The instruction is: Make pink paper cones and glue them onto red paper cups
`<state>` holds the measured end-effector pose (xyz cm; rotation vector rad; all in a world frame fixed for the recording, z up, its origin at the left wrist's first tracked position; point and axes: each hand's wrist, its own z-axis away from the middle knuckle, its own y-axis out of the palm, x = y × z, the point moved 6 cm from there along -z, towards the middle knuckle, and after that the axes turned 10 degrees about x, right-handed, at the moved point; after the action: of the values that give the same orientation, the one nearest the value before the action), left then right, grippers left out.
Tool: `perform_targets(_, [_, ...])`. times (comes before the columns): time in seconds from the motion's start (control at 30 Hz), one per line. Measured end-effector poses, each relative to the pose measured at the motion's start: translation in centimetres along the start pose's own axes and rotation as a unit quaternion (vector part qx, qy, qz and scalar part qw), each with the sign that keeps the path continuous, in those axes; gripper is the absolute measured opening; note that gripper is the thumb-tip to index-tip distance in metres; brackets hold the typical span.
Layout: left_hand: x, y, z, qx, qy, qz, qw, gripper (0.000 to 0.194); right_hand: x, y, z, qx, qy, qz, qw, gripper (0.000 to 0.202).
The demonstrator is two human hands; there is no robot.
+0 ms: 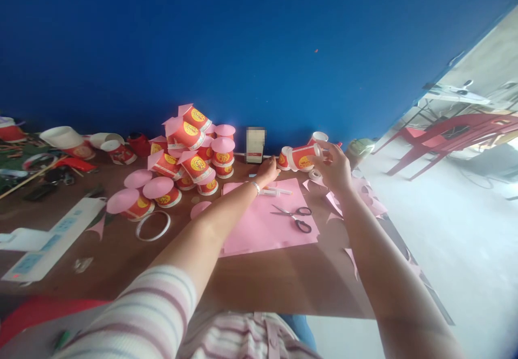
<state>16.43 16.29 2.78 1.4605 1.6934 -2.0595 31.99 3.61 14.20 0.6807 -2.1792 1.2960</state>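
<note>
My right hand (pixel 335 167) is closed on a red paper cup (pixel 304 158) with a yellow emblem, tilted on its side at the table's back. My left hand (pixel 267 171) reaches beside another red cup (pixel 283 158); its fingers are too small to make out clearly. A white cup (pixel 319 137) stands behind the held one. Below the hands, black scissors (pixel 297 217) lie spread on pink paper sheets (pixel 263 229), with pens (pixel 277 191) above them. A pile of red cups with pink paper tops (pixel 195 166) rises to the left.
A phone (pixel 255 146) leans against the blue wall (pixel 259 51). On the brown table (pixel 283 283) are a tape roll (pixel 152 225), a power strip (pixel 52 240) at left and pink scraps (pixel 351 262) at right. A red chair (pixel 449 137) stands beyond.
</note>
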Motion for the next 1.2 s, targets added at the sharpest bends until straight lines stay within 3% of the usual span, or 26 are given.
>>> perform_targets(0.17, [1.0,-1.4,3.8,0.018,-0.028,-0.007,0.999,0.043,0.2,0.7,0.4,0.009,-0.024,0.014,1.0,0.044])
perform_targets(0.33, [0.6,-4.8,11.0,0.011,0.009,0.018,1.0,0.036,1.8,3.9,1.6,0.075,-0.059,0.018,0.995,0.045])
perform_targets(0.43, [1.6,-7.0,15.1,-0.055,0.027,0.108,0.992,0.045,3.8,6.4,3.3,0.129,-0.095,0.008,0.987,0.045])
perform_targets(0.53, [3.1,-7.4,17.7,-0.061,0.034,0.222,0.973,0.055,6.0,9.1,5.5,0.18,-0.145,0.007,0.973,0.045])
perform_targets(0.67, [3.8,-6.8,19.3,-0.058,0.024,0.257,0.964,0.057,7.7,12.7,8.1,0.244,-0.19,0.011,0.951,0.047])
perform_targets(0.77, [3.6,-6.0,19.8,-0.043,0.016,0.255,0.966,0.055,7.7,14.1,9.0,0.265,-0.195,-0.006,0.944,0.047])
perform_targets(0.93, [3.7,-4.7,20.2,-0.008,0.052,0.281,0.958,0.057,6.0,13.3,8.3,0.233,-0.145,-0.076,0.959,0.036])
perform_targets(1.03, [3.9,-3.8,20.3,0.024,0.077,0.288,0.954,0.072,4.2,12.8,8.1,0.211,-0.107,-0.088,0.968,0.028])
perform_targets(1.13, [4.2,-3.1,20.2,0.027,0.079,0.255,0.963,0.095,2.7,13.1,8.5,0.213,-0.126,-0.03,0.968,0.023])
perform_targets(1.2, [4.4,-2.7,20.2,0.022,0.071,0.213,0.974,0.1,2.0,13.5,9.1,0.223,-0.161,0.045,0.96,0.024])
